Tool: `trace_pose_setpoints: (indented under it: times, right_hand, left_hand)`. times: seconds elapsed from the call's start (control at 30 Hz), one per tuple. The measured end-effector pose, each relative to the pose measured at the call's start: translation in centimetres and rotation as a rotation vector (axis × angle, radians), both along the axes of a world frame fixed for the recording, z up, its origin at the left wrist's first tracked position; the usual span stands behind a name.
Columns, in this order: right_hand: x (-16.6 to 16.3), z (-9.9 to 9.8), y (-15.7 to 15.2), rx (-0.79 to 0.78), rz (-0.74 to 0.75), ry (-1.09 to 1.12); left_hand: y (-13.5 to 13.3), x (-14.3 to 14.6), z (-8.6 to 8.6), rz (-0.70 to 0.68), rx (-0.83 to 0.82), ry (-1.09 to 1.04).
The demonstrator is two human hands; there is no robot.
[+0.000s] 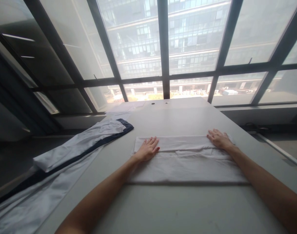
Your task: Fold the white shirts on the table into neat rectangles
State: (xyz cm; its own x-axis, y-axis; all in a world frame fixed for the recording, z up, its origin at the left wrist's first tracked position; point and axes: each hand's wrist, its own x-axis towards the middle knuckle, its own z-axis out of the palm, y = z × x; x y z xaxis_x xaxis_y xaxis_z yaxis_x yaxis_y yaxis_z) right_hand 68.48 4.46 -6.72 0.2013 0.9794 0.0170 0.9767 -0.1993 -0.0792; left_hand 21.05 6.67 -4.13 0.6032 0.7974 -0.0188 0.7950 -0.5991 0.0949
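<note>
A white garment, folded into a wide flat rectangle, lies across the table in front of me. A seam or gap between its folded layers runs sideways along the middle. My left hand rests flat on its left end, fingers stretched over the upper folded strip. On the far right corner lies my right hand, also flat with its fingers extended. Neither hand grips the cloth. Which kind of garment it is cannot be made out.
The white table reaches toward large windows with dark frames. Along its left edge lie white garments and a dark navy one, hanging partly over the side. White papers lie at the far left corner.
</note>
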Motion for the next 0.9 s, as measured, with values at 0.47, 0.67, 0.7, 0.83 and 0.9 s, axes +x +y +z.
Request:
trace_pose_setpoints:
  times: [0.47, 0.67, 0.7, 0.83, 0.9]
  right_hand:
    - [2.8, 0.4, -0.8, 0.139, -0.485, -0.051]
    - [4.1, 1.7, -1.9, 0.384, -0.499, 0.045]
    - [3.4, 1.9, -1.8, 0.390, -0.448, 0.041]
    - [-1.4, 2.2, -1.0, 0.303, -0.115, 0.015]
    - [-3.4, 1.8, -0.8, 0.200, 0.042, 0.019]
  left_hand:
    - [0.7, -0.8, 0.0, 0.026, 0.007, 0.041]
    - [0.9, -0.9, -0.3, 0.021, 0.030, 0.023]
    - [1.0, -1.0, -0.4, 0.020, 0.033, 0.020]
    - [1.0, -1.1, -0.6, 0.018, 0.050, 0.004]
    - [0.9, -1.1, -0.6, 0.016, 0.057, -0.002]
